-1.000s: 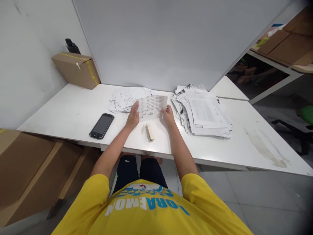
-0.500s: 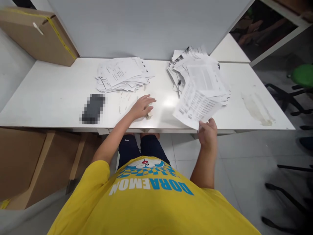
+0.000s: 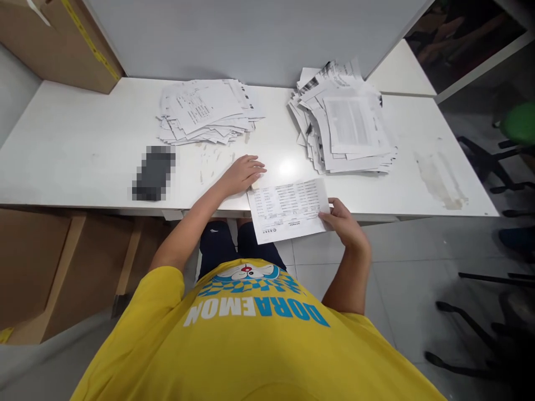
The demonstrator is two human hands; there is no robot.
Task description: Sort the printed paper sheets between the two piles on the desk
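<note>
White desk point(image 3: 75, 150) with a grey partition point(image 3: 251, 39) behind it, pale floor tiles below — pretty plain setup. One printed sheet point(image 3: 288, 209) is held at the near edge of the desk, roughly half of it over the tabletop and half hanging out past the edge toward the person's lap. Its long axis is laid almost left-right, tilted a bit so the right end sits higher in the view than the left. The printed rows are run along that long axis, and the small footer line is seen at the near-left corner, so the bottom of the page is pointed toward the person.

The right hand point(image 3: 345, 225) is clamped on the sheet's right-hand near corner, thumb on top, fingers tucked under. The left hand point(image 3: 242, 174) is laid flat on the desk, fingers spread slightly — it is just beside the sheet's far-left corner, maybe touching it, but that can't be told for sure. Whether anything is pinned under that palm can't be told either. So the sheet is stretched between the two hands, which are kept apart.

Further back, a messy stack of papers point(image 3: 207, 111) is spread at the left, and a taller, fanned-out heap of papers point(image 3: 345, 125) is piled at the right. A blurred-out dark object point(image 3: 152, 172) is left on the desk to the left of the left hand, and a cardboard box point(image 3: 54, 42) is parked in the far-left corner.
</note>
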